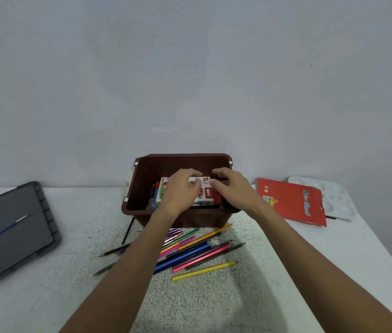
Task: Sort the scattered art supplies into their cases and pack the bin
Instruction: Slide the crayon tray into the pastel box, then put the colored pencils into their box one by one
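Note:
A dark brown bin stands at the table's far middle. Inside it lies a white pastels box, with other small items partly hidden beneath and beside it. My left hand rests over the box's left part, its fingers curled at the top edge. My right hand reaches in from the right and its curled fingers touch the box's upper right corner. Several colour pencils lie scattered on the table in front of the bin. A flat red pencil case lies to the bin's right.
A grey lid with a blue-handled brush on it sits at the left table edge. A white paint palette lies at the far right, partly under the red case. A thin black brush leans by the bin's front left corner.

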